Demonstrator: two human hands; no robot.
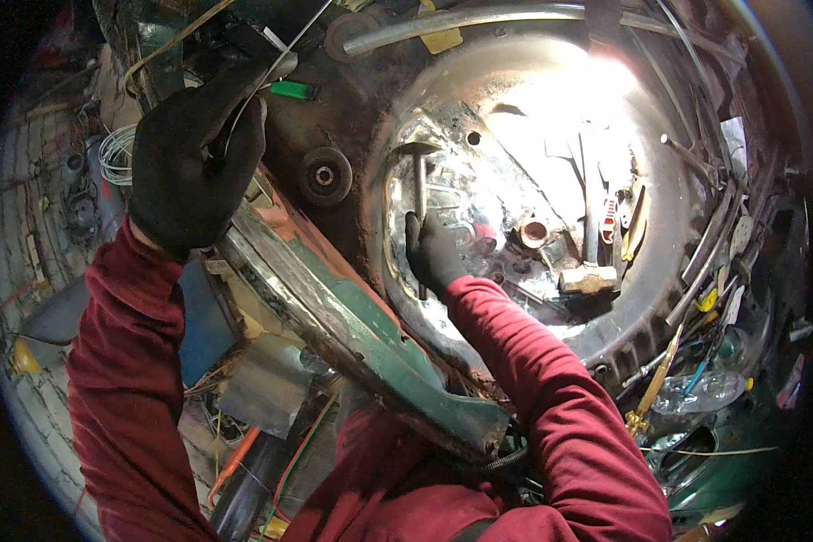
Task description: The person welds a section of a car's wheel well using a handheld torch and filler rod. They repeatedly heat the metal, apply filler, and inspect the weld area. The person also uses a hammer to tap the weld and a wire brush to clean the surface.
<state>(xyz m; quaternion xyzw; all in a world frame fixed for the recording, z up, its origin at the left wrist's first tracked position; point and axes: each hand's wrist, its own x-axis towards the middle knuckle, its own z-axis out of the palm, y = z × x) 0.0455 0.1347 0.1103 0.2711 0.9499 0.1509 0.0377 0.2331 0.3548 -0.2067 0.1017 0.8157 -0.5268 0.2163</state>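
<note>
My left hand (194, 163), in a black glove, is raised at the upper left with its fingers closed around a thin bent metal wire (285, 56). My right hand (435, 253), also gloved, is wrapped round the handle of a hammer (421, 181). Its narrow head points away from me, over the left part of a round metal well (655, 289). Inside the well, to the right, lies a sledgehammer (588, 277), its handle pointing away. Strong light washes out the far side of the well.
A green and rusty metal body edge (352, 316) runs diagonally between my arms. A grinding disc (325, 176) lies left of the well. At the right are a plastic bottle (700, 394) and a brass-coloured torch (652, 388). A metal tube (479, 18) curves along the back.
</note>
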